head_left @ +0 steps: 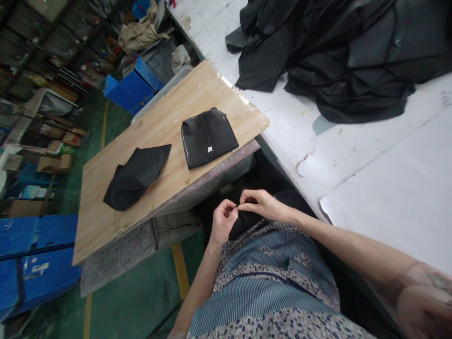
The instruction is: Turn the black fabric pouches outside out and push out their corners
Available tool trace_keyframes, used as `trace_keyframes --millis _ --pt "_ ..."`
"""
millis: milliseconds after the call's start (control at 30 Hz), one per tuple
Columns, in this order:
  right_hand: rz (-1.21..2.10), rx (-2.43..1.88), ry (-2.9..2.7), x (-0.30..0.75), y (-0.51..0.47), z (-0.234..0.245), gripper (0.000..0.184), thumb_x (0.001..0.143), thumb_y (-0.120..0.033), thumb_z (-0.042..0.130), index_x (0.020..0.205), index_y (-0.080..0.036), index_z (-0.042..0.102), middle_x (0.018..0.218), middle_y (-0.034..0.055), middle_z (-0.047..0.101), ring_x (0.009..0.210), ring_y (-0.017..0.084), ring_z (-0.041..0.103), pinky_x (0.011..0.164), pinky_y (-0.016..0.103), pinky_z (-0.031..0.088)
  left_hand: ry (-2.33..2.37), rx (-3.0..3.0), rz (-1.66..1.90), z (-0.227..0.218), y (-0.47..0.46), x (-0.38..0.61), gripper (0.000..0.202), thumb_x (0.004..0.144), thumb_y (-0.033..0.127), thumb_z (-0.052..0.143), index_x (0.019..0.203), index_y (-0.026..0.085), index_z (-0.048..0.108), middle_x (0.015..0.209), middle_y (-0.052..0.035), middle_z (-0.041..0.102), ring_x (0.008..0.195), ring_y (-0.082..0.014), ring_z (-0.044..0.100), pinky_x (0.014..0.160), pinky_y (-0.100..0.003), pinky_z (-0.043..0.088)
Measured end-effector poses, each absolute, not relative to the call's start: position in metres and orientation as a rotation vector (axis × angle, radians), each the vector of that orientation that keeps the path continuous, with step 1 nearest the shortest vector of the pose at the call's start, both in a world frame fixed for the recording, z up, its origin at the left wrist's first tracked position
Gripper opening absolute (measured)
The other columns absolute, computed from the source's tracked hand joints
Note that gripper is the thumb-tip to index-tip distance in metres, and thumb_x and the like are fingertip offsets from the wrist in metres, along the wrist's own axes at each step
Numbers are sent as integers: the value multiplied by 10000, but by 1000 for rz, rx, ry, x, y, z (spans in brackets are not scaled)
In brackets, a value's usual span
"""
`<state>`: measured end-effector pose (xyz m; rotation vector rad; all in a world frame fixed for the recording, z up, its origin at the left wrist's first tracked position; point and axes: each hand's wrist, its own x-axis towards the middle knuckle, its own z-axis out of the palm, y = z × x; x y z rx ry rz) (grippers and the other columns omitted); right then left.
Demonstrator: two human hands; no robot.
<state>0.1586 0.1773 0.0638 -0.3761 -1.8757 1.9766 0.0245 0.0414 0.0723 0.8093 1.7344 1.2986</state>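
Note:
Above my lap, my left hand [224,220] and my right hand [264,205] meet fingertip to fingertip in a pinch. A black piece of fabric [243,224] hangs under the fingers, and both hands seem to pinch its edge. What lies exactly between the fingertips is too small to make out. On the wooden board [197,89] ahead lies a flat black pouch [209,137] with a strip down its middle and a small white tag. To its left rests a folded black piece [137,176].
A heap of black material [339,56] covers the far part of the white table [399,188] on my right. Blue boxes [132,87] stand on the floor past the board, with another blue container [38,263] at the left. A patterned apron [275,282] covers my lap.

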Motion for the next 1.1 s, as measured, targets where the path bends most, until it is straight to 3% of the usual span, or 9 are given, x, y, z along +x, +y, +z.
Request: trace_keyframes --millis 100,200,400,667,1100 --pt "2058 -501 -1810 158 179 65 392 845 -539 665 749 -168 579 643 -42 492 604 111 426 555 246 319 1740 822 1282 72 42 25 179 847 322 653 799 174 563 688 40 486 596 -90 401 558 -196 337" --pt "2166 -522 -1746 157 180 66 412 744 -537 756 754 -165 579 654 -35 528 607 110 457 561 244 350 1765 865 1270 73 43 26 177 851 314 643 786 173 557 693 38 478 602 -90 398 565 -197 340" --pt "2264 -537 -1725 157 181 65 337 695 -433 768 752 -175 558 635 -46 527 590 102 466 548 233 355 1809 960 1179 78 44 29 137 855 277 612 787 175 551 695 36 481 602 -92 403 567 -202 344" --pt "2185 -547 -1824 158 178 64 126 651 -193 611 757 -177 546 629 -63 486 579 90 421 532 223 324 1836 963 1095 85 48 36 155 836 281 613 748 174 544 651 38 487 564 -91 406 528 -205 331" --pt "2441 -585 -1487 155 177 61 166 594 -201 658 730 -174 567 625 -59 532 554 73 429 534 209 300 1812 949 1103 94 49 37 150 831 277 596 735 166 562 654 23 494 574 -100 415 537 -215 338"
